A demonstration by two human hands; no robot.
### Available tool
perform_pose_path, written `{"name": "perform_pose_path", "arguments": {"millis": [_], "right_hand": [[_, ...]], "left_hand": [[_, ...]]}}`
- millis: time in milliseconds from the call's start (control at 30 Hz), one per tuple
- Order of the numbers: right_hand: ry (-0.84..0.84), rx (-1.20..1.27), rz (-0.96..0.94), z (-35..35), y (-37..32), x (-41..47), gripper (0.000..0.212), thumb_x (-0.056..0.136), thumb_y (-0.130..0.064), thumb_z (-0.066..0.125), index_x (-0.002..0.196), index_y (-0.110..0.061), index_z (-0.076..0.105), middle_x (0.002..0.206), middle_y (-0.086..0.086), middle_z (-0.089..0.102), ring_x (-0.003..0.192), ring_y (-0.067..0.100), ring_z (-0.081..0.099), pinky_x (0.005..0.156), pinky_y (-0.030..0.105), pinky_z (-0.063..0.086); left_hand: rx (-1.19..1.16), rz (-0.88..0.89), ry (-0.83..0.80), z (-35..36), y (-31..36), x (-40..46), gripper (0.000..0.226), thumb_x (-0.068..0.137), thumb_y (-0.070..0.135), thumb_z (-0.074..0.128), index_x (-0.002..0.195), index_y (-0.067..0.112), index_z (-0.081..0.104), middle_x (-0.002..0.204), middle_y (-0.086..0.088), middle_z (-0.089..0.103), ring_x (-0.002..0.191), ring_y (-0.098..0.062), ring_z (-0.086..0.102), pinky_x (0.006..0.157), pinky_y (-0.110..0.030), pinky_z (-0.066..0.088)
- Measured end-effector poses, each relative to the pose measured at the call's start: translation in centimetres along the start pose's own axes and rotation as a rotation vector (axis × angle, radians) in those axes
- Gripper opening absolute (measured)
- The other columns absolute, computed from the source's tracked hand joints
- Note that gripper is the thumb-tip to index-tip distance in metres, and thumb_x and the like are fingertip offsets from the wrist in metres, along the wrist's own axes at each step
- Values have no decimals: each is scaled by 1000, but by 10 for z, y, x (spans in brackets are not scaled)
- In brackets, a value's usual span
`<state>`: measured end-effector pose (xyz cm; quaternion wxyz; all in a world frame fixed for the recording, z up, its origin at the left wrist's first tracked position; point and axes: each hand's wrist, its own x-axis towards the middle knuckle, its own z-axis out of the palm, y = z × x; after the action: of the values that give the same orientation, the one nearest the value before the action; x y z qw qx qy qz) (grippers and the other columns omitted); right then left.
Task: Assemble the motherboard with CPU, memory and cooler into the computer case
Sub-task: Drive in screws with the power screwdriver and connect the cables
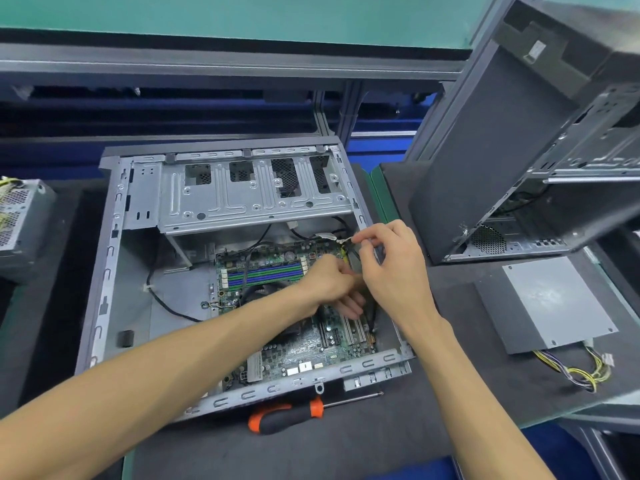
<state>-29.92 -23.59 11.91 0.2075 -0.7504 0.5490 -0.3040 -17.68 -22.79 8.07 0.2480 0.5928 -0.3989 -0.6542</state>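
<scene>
An open case (114, 271) lies flat on a dark mat (450, 341), its drive cage (249, 199) at the far end. The motherboard (304, 344) sits inside the case toward its right side, blue and green memory slots (273, 273) showing. A second case (519, 150) stands tilted at the right, with a grey power supply (543, 303) and its yellow and black wires (581, 372) on the mat below it. Another power supply (20, 220) sits at the left edge. A screwdriver (294, 412) with a black and orange handle lies just in front of the open case.

Both hands work close together over the board's right edge. The left hand (332, 285) has curled fingers down at the board; what it holds cannot be told. The right hand (391, 265) pinches a small white connector (343, 240) on a thin cable.
</scene>
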Motion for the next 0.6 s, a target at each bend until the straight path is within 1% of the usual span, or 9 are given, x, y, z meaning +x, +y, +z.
{"name": "perform_pose_path", "arguments": {"millis": [100, 167, 233, 267, 333, 400, 467, 500, 600], "right_hand": [[-11, -2, -5, 0, 1, -1, 17, 95, -8, 56, 97, -18, 71, 94, -4, 53, 97, 16, 53, 81, 21, 40], [-10, -5, -8, 0, 2, -1, 17, 96, -8, 56, 97, -18, 71, 93, -5, 52, 96, 15, 52, 79, 16, 38], [-9, -7, -16, 0, 2, -2, 17, 96, -9, 57, 98, -18, 71, 92, -6, 52, 96, 14, 51, 78, 12, 37], [-8, -17, -25, 0, 2, -2, 17, 96, -9, 57, 98, -18, 71, 92, -5, 52, 95, 14, 51, 77, 12, 38], [-7, -54, -57, 0, 2, -3, 16, 96, -9, 57, 98, -17, 71, 90, -5, 53, 94, 14, 50, 76, 16, 40], [-1, -104, -112, -1, -1, -4, 15, 96, -9, 59, 98, -16, 71, 87, -8, 53, 92, 14, 49, 78, 25, 43], [5, -114, -165, -1, -6, -4, 14, 95, -9, 61, 97, -16, 72, 85, -12, 54, 87, 12, 49, 81, 34, 46], [-6, -92, -185, 0, -10, -4, 14, 94, -9, 61, 97, -17, 72, 85, -12, 57, 86, 11, 50, 82, 34, 47], [-182, -17, -236, 14, -28, 0, 17, 96, -13, 60, 106, -19, 72, 91, -14, 62, 83, 2, 52, 83, 28, 49]], "left_hand": [[223, 16, -72, -20, 5, -11, 24, 95, 26, 66, 91, 2, 63, 74, -14, 73, 58, -21, 70, 52, -28, 59], [590, 92, -69, -40, 2, -25, 22, 91, 35, 70, 89, 13, 64, 76, -4, 73, 57, -9, 68, 53, -23, 54], [945, 237, 50, -60, -7, -45, 19, 88, 42, 70, 82, 27, 60, 72, 8, 65, 58, 1, 62, 57, -21, 47], [1026, 315, 141, -71, -13, -57, 19, 86, 43, 69, 79, 32, 55, 72, 11, 60, 61, 2, 58, 58, -22, 45], [1056, 411, 324, -93, -25, -75, 22, 83, 45, 66, 81, 35, 47, 74, 15, 52, 66, 2, 51, 58, -22, 36], [1047, 347, 437, -116, -36, -83, 24, 86, 46, 66, 89, 33, 46, 81, 17, 50, 71, -5, 51, 62, -27, 37], [1014, 197, 453, -129, -44, -83, 23, 90, 49, 64, 98, 33, 49, 86, 16, 55, 75, -8, 54, 69, -30, 42], [958, 147, 427, -131, -48, -82, 21, 91, 49, 64, 100, 34, 51, 85, 16, 59, 74, -7, 56, 72, -30, 45], [863, 157, 418, -130, -50, -75, 5, 92, 32, 66, 91, 33, 61, 77, 16, 63, 67, 1, 56, 75, -30, 52]]}}
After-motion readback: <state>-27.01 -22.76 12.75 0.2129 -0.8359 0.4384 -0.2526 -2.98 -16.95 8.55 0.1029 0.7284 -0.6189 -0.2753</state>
